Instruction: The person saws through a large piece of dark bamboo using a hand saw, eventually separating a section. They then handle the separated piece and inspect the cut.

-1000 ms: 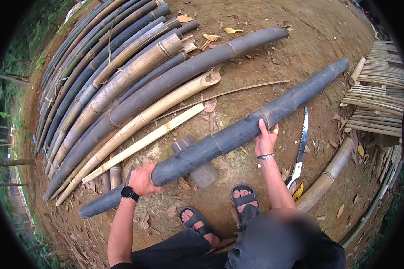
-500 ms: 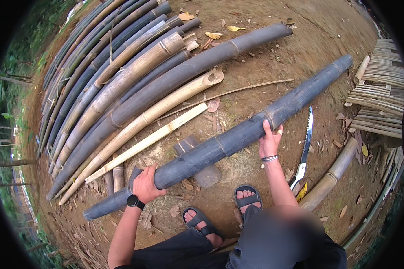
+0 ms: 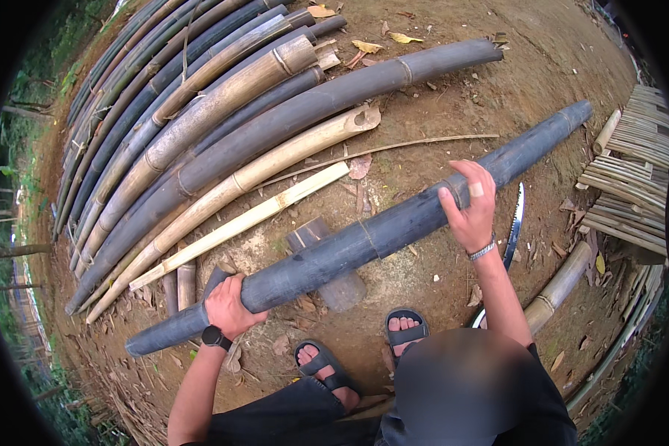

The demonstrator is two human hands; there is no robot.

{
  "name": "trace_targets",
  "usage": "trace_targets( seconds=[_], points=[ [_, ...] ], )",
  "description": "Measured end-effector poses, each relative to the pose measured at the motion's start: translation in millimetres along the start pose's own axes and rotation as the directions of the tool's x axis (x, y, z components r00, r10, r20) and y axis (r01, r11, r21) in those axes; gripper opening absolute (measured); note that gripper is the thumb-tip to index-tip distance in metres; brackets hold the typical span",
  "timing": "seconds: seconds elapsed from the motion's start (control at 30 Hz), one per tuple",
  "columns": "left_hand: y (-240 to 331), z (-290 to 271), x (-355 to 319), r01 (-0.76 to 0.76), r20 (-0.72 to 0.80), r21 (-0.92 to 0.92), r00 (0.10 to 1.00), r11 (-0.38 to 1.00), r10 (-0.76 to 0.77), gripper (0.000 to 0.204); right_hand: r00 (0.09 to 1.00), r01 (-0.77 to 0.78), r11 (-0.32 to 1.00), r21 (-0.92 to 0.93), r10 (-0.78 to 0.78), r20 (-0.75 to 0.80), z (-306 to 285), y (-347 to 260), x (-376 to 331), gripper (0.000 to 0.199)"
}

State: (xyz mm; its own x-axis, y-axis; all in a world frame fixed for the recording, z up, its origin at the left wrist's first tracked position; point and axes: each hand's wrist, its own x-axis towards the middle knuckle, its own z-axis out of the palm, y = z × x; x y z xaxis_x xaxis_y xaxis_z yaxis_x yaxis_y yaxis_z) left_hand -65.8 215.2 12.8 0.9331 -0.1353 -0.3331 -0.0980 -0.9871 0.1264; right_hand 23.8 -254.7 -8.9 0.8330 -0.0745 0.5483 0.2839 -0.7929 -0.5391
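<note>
Dark bamboo pole [image 3: 364, 241] gripped by left hand [image 3: 229, 303] (lower left), right hand [image 3: 468, 212]; axis rising to upper right.

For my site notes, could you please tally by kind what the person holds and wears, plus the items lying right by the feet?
dark bamboo pole, gripped by left hand and right hand: 1
short block under it: 1
curved saw: 1
sandals: 2
wristwatch: 1
bracelet: 1
Total: 7
</note>
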Motion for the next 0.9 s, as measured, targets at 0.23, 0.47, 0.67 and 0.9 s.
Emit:
trace_targets(
  seconds=[0.23, 0.47, 0.67, 0.9],
  points=[
    [-77.8, -51.8, -62.4, -0.052, 0.041, 0.217, 0.998, 0.975, 0.044, 0.133, 0.974, 0.163, 0.985, 0.065, -0.171, 0.149, 3.6, -4.0, -5.2, 0.036],
    [-178.0, 3.8, -94.2, 0.004, -0.043, 0.078, 0.999, 0.997, 0.0, 0.098, 0.625, 0.466, 0.884, 0.044, -0.364, 0.691, -3.1, 1.3, 23.7, 0.094],
    [-184.2, -8.8, -63.8, -0.102, -0.021, -0.053, 0.995, 0.993, 0.101, 0.068, 0.469, 0.507, 0.843, 0.178, -0.443, 0.764, 11.7, 32.2, 16.6, 0.081],
    [-195.7, 26.8, -63.4, -0.127, -0.14, -0.074, 0.983, 0.989, 0.115, 0.071, 0.493, 0.524, 0.837, 0.156, -0.447, 0.747, 5.2, 25.1, 19.8, 0.078]
  ],
)
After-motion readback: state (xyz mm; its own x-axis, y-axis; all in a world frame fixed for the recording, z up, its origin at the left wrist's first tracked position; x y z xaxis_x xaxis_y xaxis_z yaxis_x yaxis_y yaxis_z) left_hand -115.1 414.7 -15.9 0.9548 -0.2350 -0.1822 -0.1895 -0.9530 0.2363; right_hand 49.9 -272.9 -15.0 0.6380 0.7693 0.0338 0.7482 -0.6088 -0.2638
